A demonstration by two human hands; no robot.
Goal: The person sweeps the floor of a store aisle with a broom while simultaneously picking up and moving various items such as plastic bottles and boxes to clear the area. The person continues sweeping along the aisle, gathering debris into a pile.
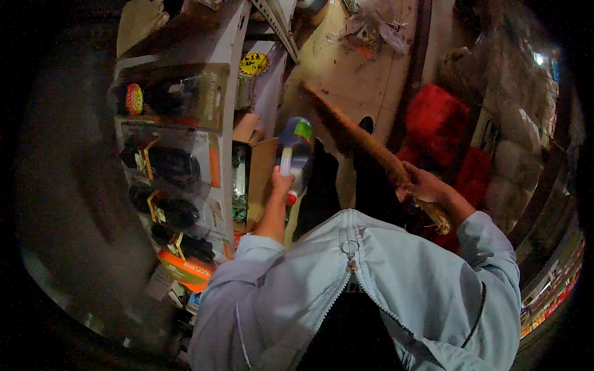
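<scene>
My left hand [280, 182] grips the pale handle of a dark plastic jug [297, 155]. The jug has a red cap pointing back toward me and a green label at its far end. My right hand [426, 185] is closed around a long brown stick [371, 143], which slants away to the upper left. Its near end is frayed and yellowish. The far part is dark and blurred, so I cannot tell whether it is a broom. Jug and stick are apart from each other, both held above the floor.
On the left stands a shelf rack [227, 92] with boxed goods and a yellow price tag [254, 63]. An opened cardboard box [262, 176] sits beside the jug. Crumpled plastic [390, 35] litters the tiled floor [357, 88]. Red items [436, 116] and wrapped bundles [515, 162] line the right.
</scene>
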